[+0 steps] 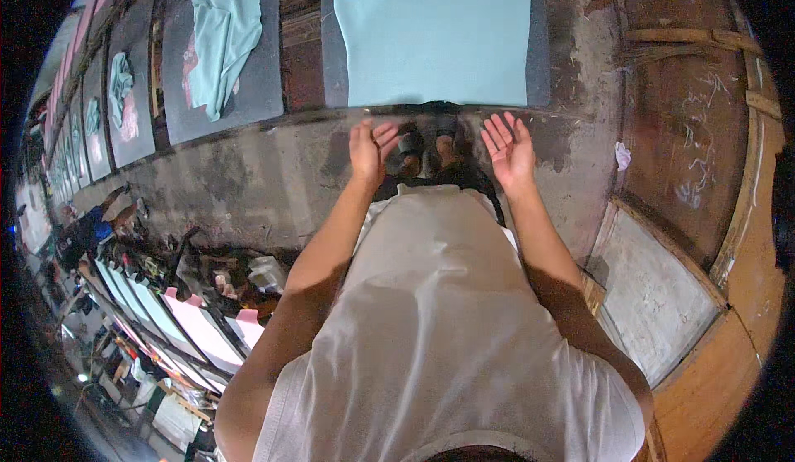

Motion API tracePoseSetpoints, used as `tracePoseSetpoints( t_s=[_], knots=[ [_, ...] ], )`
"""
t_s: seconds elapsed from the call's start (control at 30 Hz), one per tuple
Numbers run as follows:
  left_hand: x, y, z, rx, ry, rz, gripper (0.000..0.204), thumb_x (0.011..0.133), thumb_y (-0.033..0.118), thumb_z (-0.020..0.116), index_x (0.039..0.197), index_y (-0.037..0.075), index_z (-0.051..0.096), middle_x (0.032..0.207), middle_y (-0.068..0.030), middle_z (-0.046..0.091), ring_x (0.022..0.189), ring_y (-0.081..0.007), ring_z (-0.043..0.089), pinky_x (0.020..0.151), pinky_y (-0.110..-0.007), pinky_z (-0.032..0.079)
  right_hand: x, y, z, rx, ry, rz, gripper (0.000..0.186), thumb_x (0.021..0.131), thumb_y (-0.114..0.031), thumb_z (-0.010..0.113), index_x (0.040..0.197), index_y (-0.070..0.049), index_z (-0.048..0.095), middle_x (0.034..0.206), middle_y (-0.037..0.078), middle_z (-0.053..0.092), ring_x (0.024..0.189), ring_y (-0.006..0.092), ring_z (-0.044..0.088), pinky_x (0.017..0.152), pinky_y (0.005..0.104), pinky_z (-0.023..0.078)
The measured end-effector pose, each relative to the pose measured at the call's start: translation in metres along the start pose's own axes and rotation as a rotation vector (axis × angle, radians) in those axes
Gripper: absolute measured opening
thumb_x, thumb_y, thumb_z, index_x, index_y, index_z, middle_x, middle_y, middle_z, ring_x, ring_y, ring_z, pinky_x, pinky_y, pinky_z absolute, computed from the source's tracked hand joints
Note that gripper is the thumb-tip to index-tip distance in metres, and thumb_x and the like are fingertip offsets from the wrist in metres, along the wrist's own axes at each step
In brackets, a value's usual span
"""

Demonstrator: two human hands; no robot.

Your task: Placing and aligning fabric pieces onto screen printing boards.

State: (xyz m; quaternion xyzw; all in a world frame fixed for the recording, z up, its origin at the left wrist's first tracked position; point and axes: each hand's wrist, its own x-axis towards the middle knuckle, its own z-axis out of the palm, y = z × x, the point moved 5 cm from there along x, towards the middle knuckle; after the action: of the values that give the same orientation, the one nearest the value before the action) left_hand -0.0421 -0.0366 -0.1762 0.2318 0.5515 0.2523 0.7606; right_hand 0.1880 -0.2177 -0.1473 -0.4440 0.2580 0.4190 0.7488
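A light blue cloth (pixel 435 36) lies spread flat over a dark grey board (pixel 539 44) in front of me. My left hand (pixel 372 149) hovers just short of the cloth's near left corner, fingers apart and holding nothing. Near the right corner, my right hand (pixel 510 147) is raised palm up with its fingers spread, also holding nothing. Neither hand touches the cloth. Between them, my feet in dark sandals (pixel 411 143) show on the floor below.
Left of the cloth, a crumpled light blue cloth (pixel 225 44) lies on another grey board (pixel 178 89), and further boards run off leftward. Behind at left hang blue and pink panels (pixel 199 325). A wooden partition (pixel 675 139) and a pale framed panel (pixel 658 300) stand at right.
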Motion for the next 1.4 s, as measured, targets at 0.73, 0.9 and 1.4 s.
tracePoseSetpoints(
  t_s=[0.73, 0.9, 1.4],
  knots=[
    [0.013, -0.041, -0.14, 1.06, -0.051, 0.251, 0.035, 0.092, 0.004, 0.049, 0.126, 0.007, 0.042, 0.1, -0.0141, 0.062, 0.076, -0.0211, 0.069, 0.063, -0.031, 0.055, 0.017, -0.044, 0.024, -0.152, -0.39, -0.138, 0.047, 0.084, 0.0, 0.058, 0.129, -0.007, 0.044, 0.122, 0.008, 0.054, 0.112, 0.0217, 0.054, 0.096, 0.0437, 0.046],
    [0.008, -0.032, -0.105, 0.752, -0.151, -0.065, 0.034, 0.094, 0.007, 0.051, 0.127, 0.008, 0.043, 0.103, -0.0097, 0.062, 0.082, -0.0175, 0.067, 0.065, -0.029, 0.056, 0.022, -0.044, 0.022, -0.228, -0.383, -0.094, 0.027, 0.088, -0.001, 0.06, 0.114, 0.0, 0.054, 0.11, 0.009, 0.061, 0.105, 0.0206, 0.059, 0.095, 0.0397, 0.049],
    [-0.025, -0.023, 0.152, 0.623, -0.676, -0.135, 0.042, 0.08, 0.028, 0.077, 0.103, -0.002, 0.058, 0.087, -0.0071, 0.061, 0.068, -0.0142, 0.057, 0.056, -0.028, 0.047, 0.014, -0.048, 0.009, -0.412, -0.206, -0.211, 0.01, 0.089, -0.009, 0.065, 0.095, -0.001, 0.065, 0.092, 0.007, 0.067, 0.083, 0.0173, 0.065, 0.074, 0.0327, 0.055]
  ],
)
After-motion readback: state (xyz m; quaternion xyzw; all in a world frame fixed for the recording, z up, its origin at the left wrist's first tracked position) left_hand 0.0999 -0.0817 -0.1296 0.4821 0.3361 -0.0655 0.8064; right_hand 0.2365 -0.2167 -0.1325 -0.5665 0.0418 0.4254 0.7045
